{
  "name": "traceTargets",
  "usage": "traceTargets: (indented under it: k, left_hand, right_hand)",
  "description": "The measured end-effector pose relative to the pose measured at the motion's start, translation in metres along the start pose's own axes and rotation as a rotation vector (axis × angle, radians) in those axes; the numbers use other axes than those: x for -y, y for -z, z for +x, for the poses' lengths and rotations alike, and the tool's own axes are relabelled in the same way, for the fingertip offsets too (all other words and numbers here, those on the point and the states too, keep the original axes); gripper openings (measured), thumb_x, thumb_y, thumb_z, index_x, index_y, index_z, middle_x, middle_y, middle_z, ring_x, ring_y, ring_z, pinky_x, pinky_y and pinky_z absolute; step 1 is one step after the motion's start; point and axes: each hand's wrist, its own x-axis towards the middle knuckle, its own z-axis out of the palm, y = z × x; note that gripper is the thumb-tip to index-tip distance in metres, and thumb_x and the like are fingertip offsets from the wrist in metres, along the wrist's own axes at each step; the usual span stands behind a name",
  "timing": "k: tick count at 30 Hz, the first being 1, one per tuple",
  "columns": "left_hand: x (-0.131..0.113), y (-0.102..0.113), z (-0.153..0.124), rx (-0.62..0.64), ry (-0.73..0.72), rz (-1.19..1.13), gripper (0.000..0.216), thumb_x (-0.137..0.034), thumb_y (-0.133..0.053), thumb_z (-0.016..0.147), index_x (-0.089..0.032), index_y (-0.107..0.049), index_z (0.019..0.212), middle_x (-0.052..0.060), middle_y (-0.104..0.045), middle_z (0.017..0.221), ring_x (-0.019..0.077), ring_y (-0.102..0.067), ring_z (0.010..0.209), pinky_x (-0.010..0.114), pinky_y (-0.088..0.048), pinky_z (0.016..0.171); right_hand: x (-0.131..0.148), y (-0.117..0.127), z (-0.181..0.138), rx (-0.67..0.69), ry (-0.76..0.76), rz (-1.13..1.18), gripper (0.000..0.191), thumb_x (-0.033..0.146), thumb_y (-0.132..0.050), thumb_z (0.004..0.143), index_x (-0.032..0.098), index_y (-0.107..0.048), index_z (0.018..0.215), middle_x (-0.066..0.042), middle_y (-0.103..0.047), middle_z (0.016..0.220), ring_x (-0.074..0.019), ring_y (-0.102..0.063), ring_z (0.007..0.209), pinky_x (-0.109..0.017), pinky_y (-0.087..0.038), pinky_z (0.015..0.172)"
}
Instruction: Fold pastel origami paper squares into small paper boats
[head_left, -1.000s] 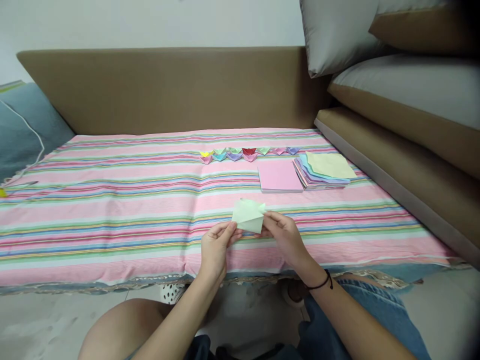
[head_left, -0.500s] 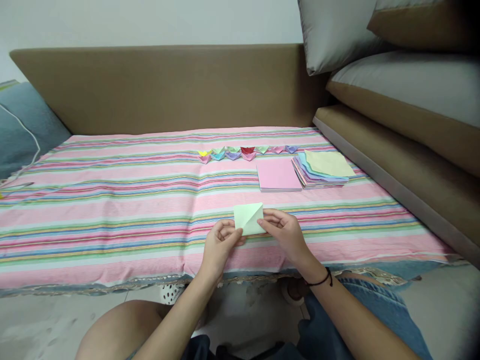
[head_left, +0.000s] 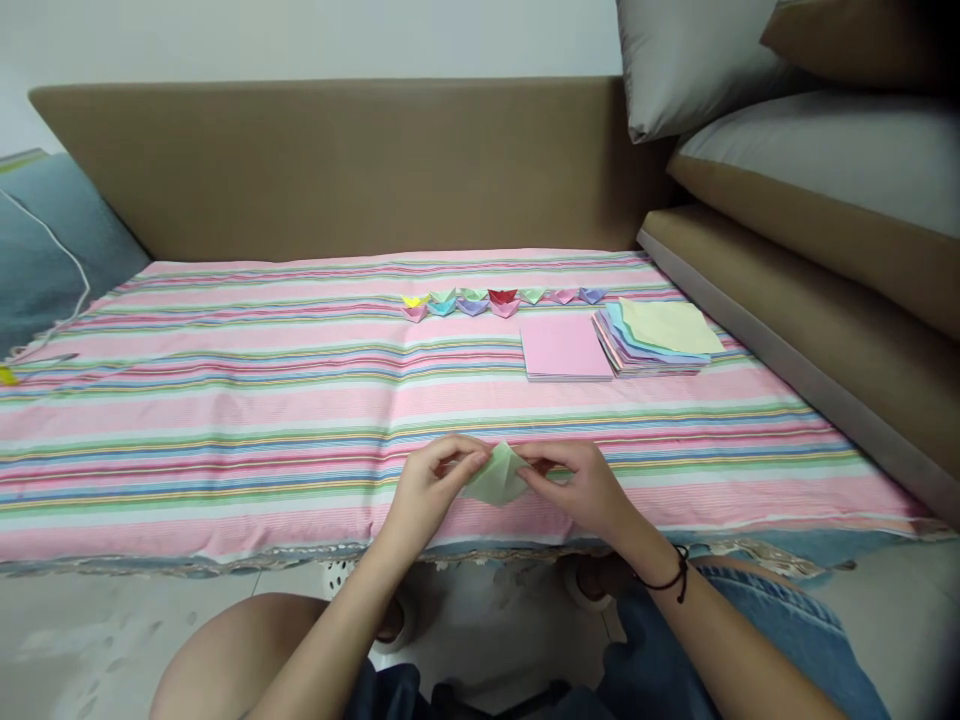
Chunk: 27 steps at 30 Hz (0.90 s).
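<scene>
Head view: the green paper (head_left: 498,480) is pinched at its left by the left hand (head_left: 431,487) and at its right by the right hand (head_left: 583,487), over the striped cloth (head_left: 225,410). Folded papers (head_left: 502,297) are lined up beyond, near the pink stack (head_left: 566,348).
</scene>
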Motion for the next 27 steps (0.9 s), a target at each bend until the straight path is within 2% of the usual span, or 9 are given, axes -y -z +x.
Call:
traceTargets:
  k: [5,10,16,19,23,27]
  left_hand:
    - [-0.005,0.003,0.000,0.072,-0.021,0.039,0.013,-0.028,-0.061,0.081,-0.018,-0.069,0.083,0.006,-0.068,0.090,0.0187,-0.062,0.085,0.025,-0.047,0.069]
    - [-0.009,0.006,0.000,0.083,-0.030,0.023,0.013,-0.029,-0.063,0.079,-0.018,-0.069,0.077,0.006,-0.067,0.086,0.0188,-0.061,0.082,0.025,-0.047,0.070]
    - [-0.010,0.005,-0.002,0.061,-0.025,0.066,0.018,-0.031,-0.061,0.079,-0.016,-0.067,0.072,0.007,-0.065,0.080,0.0173,-0.060,0.072,0.023,-0.046,0.059]
    - [-0.012,0.004,-0.004,0.056,-0.109,0.159,0.014,-0.028,-0.060,0.081,-0.017,-0.066,0.073,0.006,-0.064,0.078,0.0171,-0.060,0.074,0.023,-0.046,0.059]
    - [-0.014,0.002,-0.008,0.097,-0.275,0.285,0.011,-0.023,-0.059,0.082,-0.019,-0.066,0.075,0.005,-0.065,0.076,0.0166,-0.061,0.073,0.024,-0.047,0.065]
    - [-0.014,-0.001,-0.010,0.135,-0.352,0.332,0.008,-0.021,-0.059,0.082,-0.019,-0.066,0.077,0.005,-0.066,0.077,0.0166,-0.062,0.074,0.025,-0.047,0.067]
  right_hand:
    - [-0.002,0.001,-0.003,-0.036,0.055,-0.050,0.030,0.012,-0.059,0.076,0.021,-0.068,0.104,-0.002,-0.073,0.083,-0.0157,-0.066,0.070,-0.025,-0.052,0.061]
    - [0.004,0.004,-0.005,0.022,0.057,-0.048,0.032,0.017,-0.057,0.081,0.024,-0.062,0.111,-0.002,-0.072,0.086,-0.0154,-0.064,0.070,-0.024,-0.049,0.058]
    - [0.007,0.006,-0.004,0.032,0.111,-0.083,0.026,0.019,-0.058,0.080,0.025,-0.066,0.104,-0.003,-0.071,0.090,-0.0135,-0.060,0.062,-0.025,-0.049,0.056]
    - [0.009,0.006,-0.004,0.042,0.124,-0.048,0.022,0.017,-0.058,0.080,0.025,-0.067,0.099,-0.002,-0.071,0.087,-0.0140,-0.061,0.066,-0.026,-0.050,0.060]
    - [0.014,0.007,-0.002,0.036,0.056,0.055,0.013,0.021,-0.056,0.083,0.022,-0.069,0.088,-0.004,-0.071,0.084,-0.0176,-0.065,0.077,-0.028,-0.052,0.068]
    - [0.016,0.007,-0.001,0.056,0.046,0.093,0.011,0.023,-0.058,0.082,0.021,-0.068,0.083,-0.004,-0.070,0.083,-0.0188,-0.066,0.079,-0.030,-0.053,0.071]
